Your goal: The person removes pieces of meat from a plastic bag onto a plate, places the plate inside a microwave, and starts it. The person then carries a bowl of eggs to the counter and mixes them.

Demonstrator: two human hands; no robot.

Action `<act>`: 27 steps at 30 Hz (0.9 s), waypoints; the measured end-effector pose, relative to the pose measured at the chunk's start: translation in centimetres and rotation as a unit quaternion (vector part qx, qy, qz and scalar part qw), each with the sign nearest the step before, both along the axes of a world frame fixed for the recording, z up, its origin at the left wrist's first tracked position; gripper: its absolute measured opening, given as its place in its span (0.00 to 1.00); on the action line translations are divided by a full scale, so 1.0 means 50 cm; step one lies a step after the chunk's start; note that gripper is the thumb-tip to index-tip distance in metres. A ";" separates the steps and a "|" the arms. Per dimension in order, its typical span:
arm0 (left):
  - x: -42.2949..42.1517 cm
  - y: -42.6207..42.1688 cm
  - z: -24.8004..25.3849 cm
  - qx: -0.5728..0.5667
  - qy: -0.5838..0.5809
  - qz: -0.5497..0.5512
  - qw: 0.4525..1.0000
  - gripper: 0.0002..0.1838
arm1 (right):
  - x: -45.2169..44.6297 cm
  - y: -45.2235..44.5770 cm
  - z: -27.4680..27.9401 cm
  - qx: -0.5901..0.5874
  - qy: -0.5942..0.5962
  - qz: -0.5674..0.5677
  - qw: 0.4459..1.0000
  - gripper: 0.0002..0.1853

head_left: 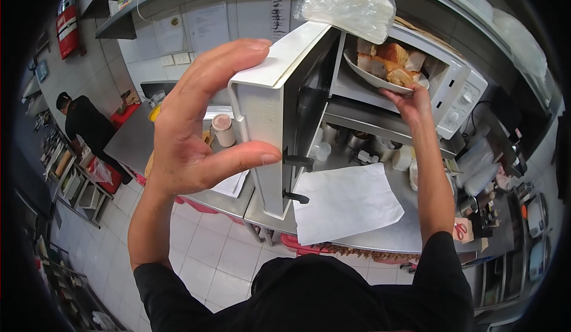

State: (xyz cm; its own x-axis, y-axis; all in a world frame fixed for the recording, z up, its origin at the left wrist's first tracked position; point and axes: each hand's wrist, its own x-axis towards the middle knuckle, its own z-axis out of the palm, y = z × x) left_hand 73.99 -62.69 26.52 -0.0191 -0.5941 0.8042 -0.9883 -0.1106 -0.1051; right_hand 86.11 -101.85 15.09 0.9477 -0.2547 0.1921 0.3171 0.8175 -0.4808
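My left hand (193, 115) curves around the free edge of the white microwave door (262, 136), which stands swung wide. Its fingertips lie at the door's top corner and the thumb presses lower on the edge. At the mouth of the microwave (449, 85), my right hand (410, 100) grips the near rim of a white plate (363, 75) from below. Browned food in chunks, perhaps bread or pastry (392, 64), is piled on that plate. The plate is partly inside the cavity and slightly tilted.
A plastic-wrapped white stack (348, 5) sits on top of the microwave. Below, a sheet of white paper (348, 201) covers part of the steel counter, with containers (360, 139) under the shelf. A jar (223, 130) stands left of the door. Another person (89, 124) bends at the far left.
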 end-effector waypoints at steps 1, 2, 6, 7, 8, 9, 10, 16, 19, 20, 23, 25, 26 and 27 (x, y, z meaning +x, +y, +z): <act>-0.001 0.001 0.001 0.000 0.000 0.002 1.000 0.40 | 0.004 0.002 0.005 0.000 0.000 0.004 1.000 0.30; 0.000 0.000 0.001 0.000 0.000 0.003 1.000 0.41 | 0.007 0.004 0.010 0.009 0.014 -0.017 1.000 0.30; 0.008 0.009 -0.003 0.022 0.009 0.008 1.000 0.45 | 0.046 -0.019 0.006 -0.011 -0.006 0.001 1.000 0.30; 0.009 0.009 -0.004 0.020 0.011 0.005 1.000 0.46 | 0.053 -0.020 0.008 -0.011 -0.005 0.001 1.000 0.30; 0.008 0.009 -0.005 0.017 0.013 0.003 1.000 0.46 | 0.058 -0.020 0.010 -0.011 -0.004 0.003 1.000 0.29; 0.007 0.011 -0.005 0.017 0.016 0.004 1.000 0.46 | 0.065 -0.021 0.013 -0.010 0.000 0.001 1.000 0.29; 0.004 0.011 -0.007 0.017 0.020 0.005 1.000 0.46 | 0.070 -0.024 0.014 -0.010 0.004 -0.001 1.000 0.29; 0.002 0.011 -0.010 0.010 0.043 0.003 0.999 0.46 | 0.075 -0.020 0.022 0.001 0.030 -0.015 0.999 0.29; 0.002 0.012 -0.009 0.007 0.051 -0.007 0.999 0.46 | 0.086 -0.027 0.019 -0.001 0.021 -0.008 1.000 0.28; 0.002 0.011 -0.009 0.008 0.054 -0.011 0.998 0.46 | 0.091 -0.032 0.014 -0.003 0.016 -0.004 1.000 0.28; 0.006 0.008 -0.006 0.016 0.026 -0.011 0.999 0.45 | 0.083 -0.028 0.017 -0.002 0.033 -0.008 0.999 0.28; 0.006 0.008 -0.005 0.018 0.015 -0.012 1.000 0.46 | 0.088 -0.045 0.014 -0.040 0.032 0.016 0.999 0.27; 0.007 0.007 -0.005 0.019 0.009 -0.014 1.000 0.46 | 0.090 -0.053 0.014 -0.058 0.031 0.027 0.997 0.26; 0.008 0.006 -0.006 0.016 0.008 -0.013 1.000 0.46 | 0.088 -0.058 0.021 -0.075 0.045 0.030 0.996 0.26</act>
